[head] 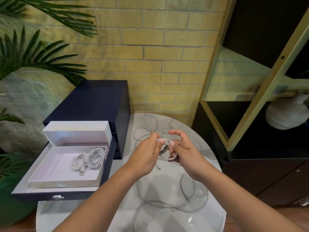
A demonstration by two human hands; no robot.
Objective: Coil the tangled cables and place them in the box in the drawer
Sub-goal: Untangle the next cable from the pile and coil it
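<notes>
On the far left is a green plant (33, 52). Next to it a dark blue drawer (55, 194) is pulled open. A white box (63, 179) sits in the drawer with its lid standing up. Two coiled cables (88, 159) lie side by side in the box, near its right wall. Over the round bench (215, 220), the left hand (143, 153) has its grip pinched on the top of a small coil (164, 148) of white cable. The right hand (185, 151) pinches the same coil from the other side, with one finger lifted. Loose cables (189, 208) lie in loops on the bench under and around the hands. On the right is a dark shelf (250, 148) with a grey vase (286, 113) on it.
</notes>
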